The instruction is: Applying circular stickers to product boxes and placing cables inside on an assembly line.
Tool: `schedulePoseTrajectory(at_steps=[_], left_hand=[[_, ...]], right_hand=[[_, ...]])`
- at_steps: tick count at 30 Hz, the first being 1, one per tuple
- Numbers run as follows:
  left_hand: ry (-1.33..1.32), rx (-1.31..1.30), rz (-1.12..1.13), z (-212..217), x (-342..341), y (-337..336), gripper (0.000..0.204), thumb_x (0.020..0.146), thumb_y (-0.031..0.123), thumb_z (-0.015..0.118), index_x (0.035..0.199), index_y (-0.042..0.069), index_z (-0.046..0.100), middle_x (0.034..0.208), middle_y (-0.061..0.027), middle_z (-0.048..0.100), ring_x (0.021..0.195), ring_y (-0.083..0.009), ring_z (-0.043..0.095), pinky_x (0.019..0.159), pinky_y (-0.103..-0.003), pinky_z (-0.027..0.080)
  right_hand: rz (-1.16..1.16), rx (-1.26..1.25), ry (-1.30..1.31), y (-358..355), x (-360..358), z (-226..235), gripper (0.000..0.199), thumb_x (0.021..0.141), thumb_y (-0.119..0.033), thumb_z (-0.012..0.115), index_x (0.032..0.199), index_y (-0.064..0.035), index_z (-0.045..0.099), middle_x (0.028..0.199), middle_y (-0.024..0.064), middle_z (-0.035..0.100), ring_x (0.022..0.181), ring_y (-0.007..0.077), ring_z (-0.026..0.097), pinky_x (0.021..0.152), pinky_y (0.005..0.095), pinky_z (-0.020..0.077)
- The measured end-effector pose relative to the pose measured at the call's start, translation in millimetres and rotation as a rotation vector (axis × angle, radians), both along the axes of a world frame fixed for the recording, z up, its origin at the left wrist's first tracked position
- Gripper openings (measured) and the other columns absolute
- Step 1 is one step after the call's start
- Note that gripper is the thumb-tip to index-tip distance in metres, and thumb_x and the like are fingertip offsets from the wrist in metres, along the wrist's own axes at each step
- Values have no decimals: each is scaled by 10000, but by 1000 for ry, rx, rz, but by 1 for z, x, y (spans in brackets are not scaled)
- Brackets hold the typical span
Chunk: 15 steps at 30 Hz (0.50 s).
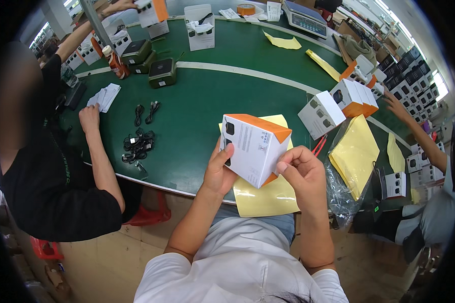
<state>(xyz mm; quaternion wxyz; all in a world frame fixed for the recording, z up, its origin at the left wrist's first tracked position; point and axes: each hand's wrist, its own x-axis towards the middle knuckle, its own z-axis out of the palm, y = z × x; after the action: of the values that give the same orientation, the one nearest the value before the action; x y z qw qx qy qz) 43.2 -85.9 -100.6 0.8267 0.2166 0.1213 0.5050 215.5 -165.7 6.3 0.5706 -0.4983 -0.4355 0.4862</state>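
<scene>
**White-and-orange carton held in both hands above the table edge**

Item: small carton (pixel 255 149), white faces with an orange top and orange lower corner, a dark product picture on its left face and fine print on the front. It is tilted, held in the air over a pale yellow sheet (pixel 265 194) that overhangs the near rim of the green table (pixel 197 106).

Left hand (pixel 218 171): fingers clamped on the carton's left face, thumb on the front. Right hand (pixel 301 169): fingers together, pinching the carton's lower right edge.

Packages nearby: a row of like cartons (pixel 338 103) to the right, white with orange sides; further yellow sheets (pixel 356 151) and a clear plastic bag (pixel 338 194) beside them. Black cables (pixel 138 144) lie left of centre. Dark green boxes (pixel 162 72) and upright white cartons (pixel 199 28) stand at the far side, a tape roll (pixel 245 9) and a scale (pixel 304 17) beyond.

Open room: bare green surface between the cables and the held carton; a white stripe (pixel 237 72) crosses it. Other people's arms rest at the left and right edges.
</scene>
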Motion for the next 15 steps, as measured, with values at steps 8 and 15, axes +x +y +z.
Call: schedulePoseTrajectory(at_steps=[8, 15], left_hand=[[-3, -19, 8, 1, -4, 3, 603, 997, 266, 648, 1515, 103, 386, 1404, -72, 564, 1313, -230, 543, 1119, -425, 434], [28, -3, 33, 1, -4, 4, 585, 1010, 268, 628, 1515, 101, 384, 1404, -79, 566, 1310, -233, 547, 1116, -421, 436]], right_hand=[[-94, 25, -118, 4, -10, 1, 109, 894, -50, 729, 912, -35, 622, 848, -47, 596, 773, 34, 483, 725, 208, 392], [-194, 146, -456, 7, -18, 2, 135, 884, -60, 738, 890, -12, 613, 816, -6, 598, 755, 77, 486, 704, 237, 431]])
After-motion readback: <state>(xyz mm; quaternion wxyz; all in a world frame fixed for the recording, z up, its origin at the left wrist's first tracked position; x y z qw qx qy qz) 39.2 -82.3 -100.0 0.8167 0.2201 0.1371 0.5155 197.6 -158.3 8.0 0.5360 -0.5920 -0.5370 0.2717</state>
